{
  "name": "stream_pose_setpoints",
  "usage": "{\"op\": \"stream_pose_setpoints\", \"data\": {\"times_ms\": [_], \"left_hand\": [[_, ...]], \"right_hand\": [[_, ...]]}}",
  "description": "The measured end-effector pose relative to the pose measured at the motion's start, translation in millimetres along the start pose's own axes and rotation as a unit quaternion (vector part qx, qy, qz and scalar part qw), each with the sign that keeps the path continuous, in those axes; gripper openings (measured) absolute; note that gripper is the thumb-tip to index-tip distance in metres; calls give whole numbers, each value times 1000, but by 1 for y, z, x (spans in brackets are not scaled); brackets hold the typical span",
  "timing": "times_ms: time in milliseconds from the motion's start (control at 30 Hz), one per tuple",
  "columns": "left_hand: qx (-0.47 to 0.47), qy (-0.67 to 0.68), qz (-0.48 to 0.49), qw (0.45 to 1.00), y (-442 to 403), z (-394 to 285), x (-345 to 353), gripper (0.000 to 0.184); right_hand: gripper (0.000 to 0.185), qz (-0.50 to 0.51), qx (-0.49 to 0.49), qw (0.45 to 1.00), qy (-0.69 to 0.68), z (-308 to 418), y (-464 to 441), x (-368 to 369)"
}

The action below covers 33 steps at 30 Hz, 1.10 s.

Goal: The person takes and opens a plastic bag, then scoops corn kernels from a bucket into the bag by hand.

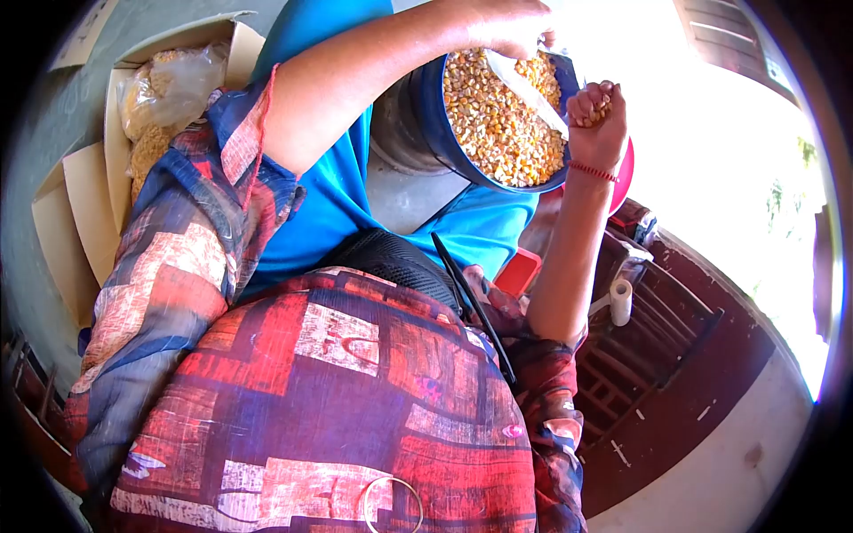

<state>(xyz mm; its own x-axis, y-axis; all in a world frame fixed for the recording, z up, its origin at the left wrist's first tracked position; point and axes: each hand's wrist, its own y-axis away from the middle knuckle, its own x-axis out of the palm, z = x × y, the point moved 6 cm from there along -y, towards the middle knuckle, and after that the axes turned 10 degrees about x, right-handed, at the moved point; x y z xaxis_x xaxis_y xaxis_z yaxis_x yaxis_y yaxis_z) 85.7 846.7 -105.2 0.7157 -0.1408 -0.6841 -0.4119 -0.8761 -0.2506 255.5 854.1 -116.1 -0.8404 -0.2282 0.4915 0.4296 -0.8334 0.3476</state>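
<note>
A blue bucket (pixel 433 115) full of yellow and orange corn kernels (pixel 506 124) stands between my knees. My right hand (pixel 597 120), with a red bracelet at the wrist, is held at the bucket's right rim. Its fingers are curled around some corn kernels, partly visible in the palm. My left hand (pixel 520 31) reaches across above the far rim, its fingers pinched together; glare hides what is in them. Just below that hand, a whitish translucent strip (pixel 529 93), perhaps plastic, lies across the corn.
To the left, an open cardboard box (pixel 113 133) holds clear bags of yellow grain (pixel 160 98). A pink container (pixel 626 178) shows behind my right wrist. Lower right are a red object (pixel 518 271), a white roll (pixel 620 302) and dark wooden slats (pixel 657 311). Bright glare fills the upper right.
</note>
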Motion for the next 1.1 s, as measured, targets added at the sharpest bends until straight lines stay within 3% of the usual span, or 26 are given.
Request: {"op": "stream_pose_setpoints", "data": {"times_ms": [67,133,267,367,433,467,567,633,700,733,800,833,900,933,1100], "left_hand": [[5,2,-12,1000,4,0,-1,39],[10,7,-23,1000,6,-1,-2,40],[21,13,-28,999,2,-2,-4,40],[34,5,-23,999,1,-4,-2,41],[39,-2,-26,999,0,-4,-1,42],[32,-3,-30,999,-1,-2,0,41],[16,5,-29,999,0,-1,0,40],[5,14,-25,1000,1,0,-1,39],[3,12,-35,999,4,1,-2,37],[2,12,-35,999,3,1,-2,37],[-15,21,-35,999,2,5,-2,36],[-17,21,-36,999,2,6,-2,36],[12,5,-38,999,1,5,-1,37],[12,5,-38,999,-1,7,2,37],[30,-10,-28,999,-3,2,3,37]], "right_hand": [[21,22,10,999,-27,-3,-12,-4],[20,-69,-39,997,13,-3,-16,-18],[21,-173,-7,983,66,-7,4,17],[21,-112,-84,987,79,-11,3,-7],[21,92,-5,995,33,-26,7,8],[21,22,10,991,133,-31,18,25],[24,86,123,944,293,-64,33,75],[27,98,95,919,369,-93,23,77],[32,99,-134,783,599,-100,11,82],[32,100,-133,783,599,-107,7,80],[35,70,-302,659,685,-109,8,85],[35,72,-302,659,685,-107,12,84],[29,168,-216,635,722,-113,22,80],[18,204,-232,627,716,-114,27,79],[16,238,-117,644,718,-109,44,55]]}}
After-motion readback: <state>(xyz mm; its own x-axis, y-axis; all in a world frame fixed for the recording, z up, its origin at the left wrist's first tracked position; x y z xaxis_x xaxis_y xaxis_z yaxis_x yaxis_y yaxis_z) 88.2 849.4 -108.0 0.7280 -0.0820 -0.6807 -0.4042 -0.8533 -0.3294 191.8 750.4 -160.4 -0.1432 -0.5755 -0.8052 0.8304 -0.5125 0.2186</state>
